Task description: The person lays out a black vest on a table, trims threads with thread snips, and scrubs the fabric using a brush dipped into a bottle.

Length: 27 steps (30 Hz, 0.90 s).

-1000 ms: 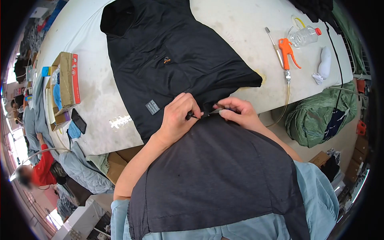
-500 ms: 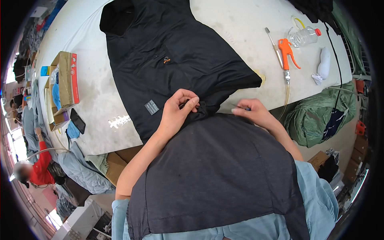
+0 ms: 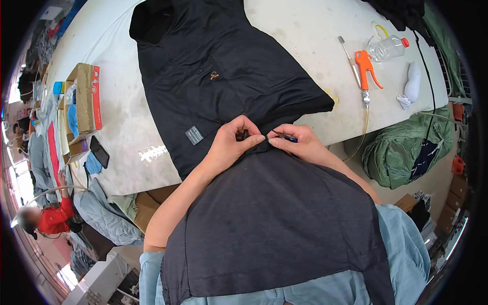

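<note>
A black garment (image 3: 203, 86) with a small grey label (image 3: 193, 135) lies across the white table, its near edge gathered at my hands. My left hand (image 3: 235, 140) pinches a bunched bit of this black fabric. Close beside it on the right, my right hand (image 3: 297, 141) has its fingers closed around a small dark tool (image 3: 287, 137), whose type is too small to tell. The fingertips of both hands almost meet over the fabric. A dark apron (image 3: 269, 223) covers my lap just below.
On the table (image 3: 122, 162) are an orange air gun (image 3: 364, 68), a brush (image 3: 348, 58), a clear bottle (image 3: 386, 48), a white bundle (image 3: 412, 84), a cardboard box (image 3: 84, 101) and a phone (image 3: 99, 151). A green bag (image 3: 396, 155) stands right; a person in red (image 3: 55, 217) is far left.
My right hand moved away to the right, then came back left against my left hand. My left hand rose slightly and has shifted back down and right. The person in red moved an arm.
</note>
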Each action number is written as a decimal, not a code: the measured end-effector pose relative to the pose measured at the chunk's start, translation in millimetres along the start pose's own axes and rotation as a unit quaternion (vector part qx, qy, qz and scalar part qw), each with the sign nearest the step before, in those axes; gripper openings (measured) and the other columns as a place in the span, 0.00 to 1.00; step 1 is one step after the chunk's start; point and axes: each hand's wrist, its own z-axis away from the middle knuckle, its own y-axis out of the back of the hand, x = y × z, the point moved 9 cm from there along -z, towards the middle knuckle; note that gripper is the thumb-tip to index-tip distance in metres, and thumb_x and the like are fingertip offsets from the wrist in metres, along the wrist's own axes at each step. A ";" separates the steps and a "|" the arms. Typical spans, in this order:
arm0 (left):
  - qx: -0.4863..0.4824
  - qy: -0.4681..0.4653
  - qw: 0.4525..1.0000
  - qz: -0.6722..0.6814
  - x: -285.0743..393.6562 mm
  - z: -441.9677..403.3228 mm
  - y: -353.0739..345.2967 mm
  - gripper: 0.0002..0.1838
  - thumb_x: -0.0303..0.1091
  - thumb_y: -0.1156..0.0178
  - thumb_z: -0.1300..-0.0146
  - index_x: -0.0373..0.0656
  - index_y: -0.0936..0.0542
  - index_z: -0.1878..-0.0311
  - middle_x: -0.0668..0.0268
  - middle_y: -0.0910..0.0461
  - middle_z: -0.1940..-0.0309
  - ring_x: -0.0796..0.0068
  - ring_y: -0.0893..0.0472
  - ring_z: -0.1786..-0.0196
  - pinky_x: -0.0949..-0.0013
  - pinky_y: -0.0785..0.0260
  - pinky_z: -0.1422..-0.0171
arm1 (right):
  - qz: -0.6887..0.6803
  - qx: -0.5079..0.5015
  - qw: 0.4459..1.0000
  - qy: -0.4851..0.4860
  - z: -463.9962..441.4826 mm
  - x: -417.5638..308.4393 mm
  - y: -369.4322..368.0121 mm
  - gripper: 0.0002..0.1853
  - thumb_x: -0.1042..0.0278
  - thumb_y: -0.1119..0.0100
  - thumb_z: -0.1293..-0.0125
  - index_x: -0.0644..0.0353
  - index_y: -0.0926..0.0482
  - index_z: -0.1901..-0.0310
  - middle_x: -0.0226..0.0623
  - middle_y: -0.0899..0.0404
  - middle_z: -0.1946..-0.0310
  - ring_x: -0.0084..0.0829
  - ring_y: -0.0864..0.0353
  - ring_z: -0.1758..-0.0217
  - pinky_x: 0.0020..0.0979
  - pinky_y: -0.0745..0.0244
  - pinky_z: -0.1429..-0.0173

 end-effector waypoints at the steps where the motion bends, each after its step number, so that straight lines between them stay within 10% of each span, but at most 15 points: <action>1: -0.004 0.001 1.000 0.002 0.1 -0.1 -0.6 0.08 0.30 0.34 0.40 0.42 0.25 0.64 0.74 0.23 0.70 0.88 0.28 0.66 0.79 0.37 0.58 | -0.001 -0.001 1.000 0.006 -0.2 -0.4 -0.3 0.12 0.66 0.40 0.35 0.65 0.20 0.55 0.33 0.17 0.62 0.19 0.21 0.57 0.24 0.28 0.51; 27: -0.002 -0.025 0.999 0.047 6.2 4.8 -5.1 0.12 0.32 0.36 0.37 0.41 0.23 0.53 0.73 0.21 0.62 0.86 0.25 0.59 0.77 0.35 0.47 | -0.112 0.080 0.990 -0.044 22.1 26.1 17.2 0.10 0.66 0.38 0.35 0.63 0.19 0.58 0.23 0.26 0.78 0.11 0.33 0.76 0.17 0.39 0.70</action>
